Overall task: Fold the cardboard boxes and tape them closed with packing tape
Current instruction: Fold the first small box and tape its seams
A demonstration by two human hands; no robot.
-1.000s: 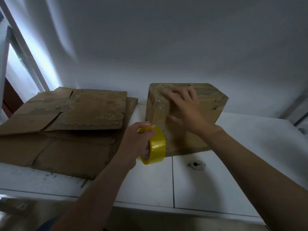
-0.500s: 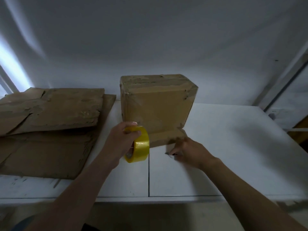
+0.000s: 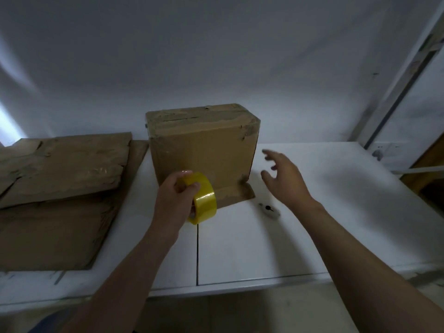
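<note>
The left hand curls its fingers around a yellow packing tape roll, held just in front of the upright cardboard box on the white counter. The right hand hovers beside the box, fingers spread and holding nothing. Flattened cardboard boxes lie stacked to the left, and a small cutter rests near the box's open bottom flap.

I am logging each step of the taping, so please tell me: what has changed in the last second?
The right hand left the box: it pressed flat on the upper face, then dropped to the bottom flap, and now hovers open right of the box, touching nothing. Unchanged: the left hand grips the yellow tape roll in front of the box; the flat cardboard and small white tool lie on the table.
</note>
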